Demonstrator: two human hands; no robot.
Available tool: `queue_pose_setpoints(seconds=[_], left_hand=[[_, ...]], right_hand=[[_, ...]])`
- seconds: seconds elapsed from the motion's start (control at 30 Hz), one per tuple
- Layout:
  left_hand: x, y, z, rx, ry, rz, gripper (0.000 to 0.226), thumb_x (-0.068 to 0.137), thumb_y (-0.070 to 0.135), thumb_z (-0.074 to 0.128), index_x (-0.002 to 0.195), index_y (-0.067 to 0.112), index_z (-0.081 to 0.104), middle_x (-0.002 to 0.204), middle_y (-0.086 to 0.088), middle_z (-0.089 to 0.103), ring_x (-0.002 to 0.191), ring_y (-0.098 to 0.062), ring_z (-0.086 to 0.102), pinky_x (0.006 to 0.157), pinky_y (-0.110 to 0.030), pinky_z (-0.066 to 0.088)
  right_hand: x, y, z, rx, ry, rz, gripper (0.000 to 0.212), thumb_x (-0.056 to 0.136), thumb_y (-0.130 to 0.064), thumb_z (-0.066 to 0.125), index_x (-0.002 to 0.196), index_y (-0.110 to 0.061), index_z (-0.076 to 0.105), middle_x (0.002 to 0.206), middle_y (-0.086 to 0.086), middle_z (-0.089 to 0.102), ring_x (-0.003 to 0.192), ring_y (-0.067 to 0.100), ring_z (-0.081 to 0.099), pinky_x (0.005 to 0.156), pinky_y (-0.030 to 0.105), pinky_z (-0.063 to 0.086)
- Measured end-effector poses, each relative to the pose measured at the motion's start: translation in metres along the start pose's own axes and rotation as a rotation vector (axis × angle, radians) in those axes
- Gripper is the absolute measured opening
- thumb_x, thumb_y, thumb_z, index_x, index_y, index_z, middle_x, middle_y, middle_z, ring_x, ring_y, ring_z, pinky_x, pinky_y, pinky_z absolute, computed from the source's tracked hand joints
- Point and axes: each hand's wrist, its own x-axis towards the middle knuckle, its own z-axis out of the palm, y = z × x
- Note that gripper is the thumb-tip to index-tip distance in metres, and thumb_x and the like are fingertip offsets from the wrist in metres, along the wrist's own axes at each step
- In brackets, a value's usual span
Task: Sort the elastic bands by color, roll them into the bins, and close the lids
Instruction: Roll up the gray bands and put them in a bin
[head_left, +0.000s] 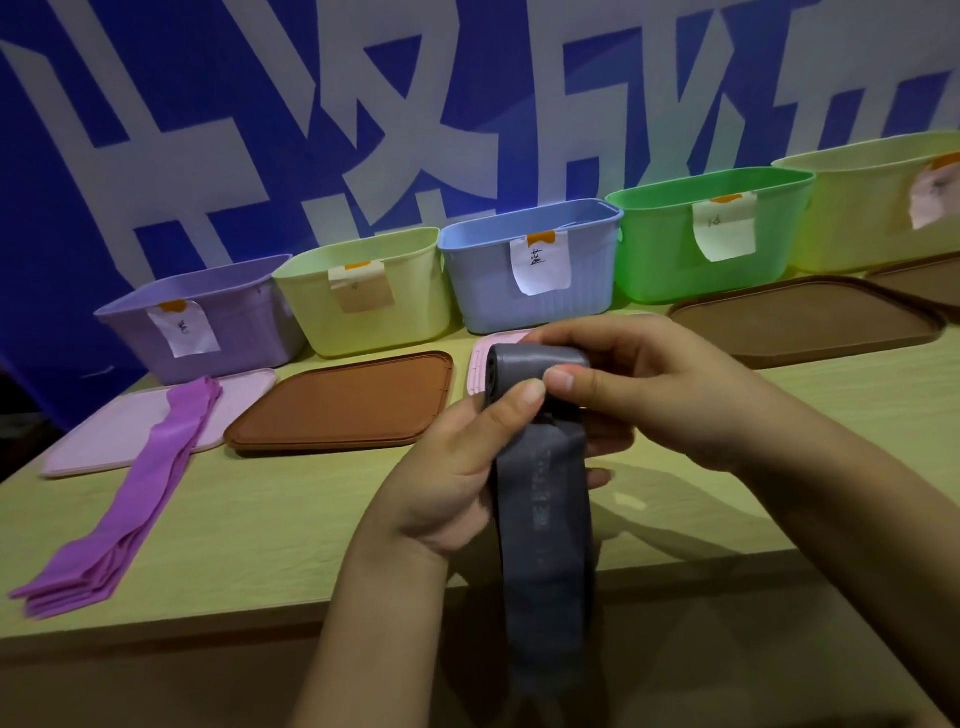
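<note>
Band: grey elastic band (543, 525) hanging near, half-rolled.
Fingers: left hand (457, 467) and right hand (644, 384) pinching the roll.
Risk: loosening pinch, roll springing open.

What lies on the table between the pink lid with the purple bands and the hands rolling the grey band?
A brown lid, flat on the table, seen in the head view.

A pale wooden table (270, 525) fronts a blue banner (218, 130).
</note>
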Motion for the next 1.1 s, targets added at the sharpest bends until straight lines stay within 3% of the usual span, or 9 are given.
queue_pose_setpoints(seconds=[0.17, 0.27, 0.37, 0.47, 0.57, 0.77, 0.93, 1.0, 1.1], left_hand=[[0.005, 0.000, -0.009, -0.222, 0.016, -0.017, 0.058, 0.063, 0.022, 0.086, 0.114, 0.003, 0.067, 0.118, -0.022, 0.064, 0.107, -0.038, 0.063, 0.086, -0.052, 0.052], [0.005, 0.000, -0.010, -0.097, 0.037, -0.003, 0.056, 0.064, 0.029, 0.085, 0.113, 0.008, 0.068, 0.114, -0.019, 0.067, 0.103, -0.037, 0.065, 0.092, -0.057, 0.048], [0.004, -0.002, -0.009, 0.034, -0.004, -0.012, 0.042, 0.072, 0.034, 0.077, 0.108, 0.012, 0.071, 0.103, -0.019, 0.069, 0.101, -0.038, 0.065, 0.092, -0.054, 0.049], [0.004, -0.002, -0.007, 0.057, -0.006, -0.038, 0.031, 0.080, 0.031, 0.069, 0.103, 0.011, 0.072, 0.092, -0.020, 0.070, 0.093, -0.037, 0.067, 0.084, -0.048, 0.055], [0.003, -0.004, -0.002, 0.044, 0.035, -0.046, 0.019, 0.086, 0.022, 0.060, 0.092, 0.009, 0.072, 0.076, -0.013, 0.067, 0.072, -0.027, 0.066, 0.069, -0.039, 0.056], [0.005, -0.012, 0.013, 0.179, 0.126, 0.072, 0.025, 0.090, 0.019, 0.049, 0.074, 0.024, 0.068, 0.060, -0.002, 0.051, 0.049, -0.012, 0.045, 0.051, -0.026, 0.041], [0.000, -0.013, 0.016, 0.143, 0.121, 0.138, 0.021, 0.084, 0.016, 0.050, 0.070, 0.017, 0.065, 0.054, -0.004, 0.049, 0.041, -0.012, 0.040, 0.045, -0.026, 0.032], [0.000, -0.012, 0.014, 0.091, 0.089, 0.143, 0.018, 0.076, 0.024, 0.054, 0.072, 0.014, 0.068, 0.050, -0.005, 0.049, 0.038, -0.012, 0.040, 0.043, -0.026, 0.027], [0.002, -0.012, 0.012, 0.103, 0.144, 0.124, 0.058, 0.071, 0.057, 0.063, 0.086, 0.000, 0.062, 0.046, -0.005, 0.046, 0.033, -0.012, 0.039, 0.040, -0.023, 0.024]], right_hand=[[0.004, 0.001, 0.009, -0.310, 0.161, -0.141, 0.024, 0.088, -0.018, 0.063, 0.112, -0.019, 0.062, 0.098, -0.005, 0.066, 0.091, 0.012, 0.066, 0.074, 0.039, 0.058], [0.004, -0.005, 0.011, -0.350, 0.227, -0.204, 0.031, 0.082, -0.030, 0.059, 0.112, -0.025, 0.060, 0.098, -0.011, 0.065, 0.091, 0.004, 0.064, 0.077, 0.029, 0.056], [0.005, -0.014, 0.008, -0.361, 0.250, -0.273, 0.030, 0.078, -0.030, 0.057, 0.109, -0.030, 0.058, 0.099, -0.013, 0.064, 0.092, 0.000, 0.061, 0.080, 0.017, 0.051], [0.005, -0.017, 0.007, -0.343, 0.244, -0.284, 0.028, 0.079, -0.028, 0.057, 0.106, -0.033, 0.056, 0.099, -0.014, 0.064, 0.093, 0.001, 0.061, 0.078, 0.017, 0.052], [0.005, -0.016, 0.006, -0.341, 0.267, -0.295, 0.030, 0.079, -0.029, 0.058, 0.109, -0.031, 0.057, 0.102, -0.012, 0.064, 0.096, 0.003, 0.062, 0.081, 0.021, 0.053], [0.011, -0.005, 0.010, -0.381, 0.364, -0.331, 0.035, 0.081, -0.027, 0.058, 0.115, -0.019, 0.061, 0.103, -0.004, 0.065, 0.097, 0.009, 0.062, 0.085, 0.030, 0.052], [0.006, 0.004, 0.012, -0.502, 0.375, -0.464, 0.036, 0.086, -0.026, 0.058, 0.119, -0.011, 0.061, 0.106, -0.001, 0.063, 0.099, 0.008, 0.058, 0.084, 0.020, 0.048], [0.005, 0.008, 0.012, -0.509, 0.347, -0.482, 0.039, 0.087, -0.029, 0.055, 0.121, -0.011, 0.060, 0.108, -0.005, 0.061, 0.097, 0.002, 0.057, 0.081, 0.014, 0.046], [0.006, 0.011, 0.013, -0.505, 0.301, -0.492, 0.037, 0.088, -0.024, 0.058, 0.123, -0.011, 0.059, 0.109, -0.009, 0.059, 0.092, -0.010, 0.052, 0.076, 0.008, 0.041]])
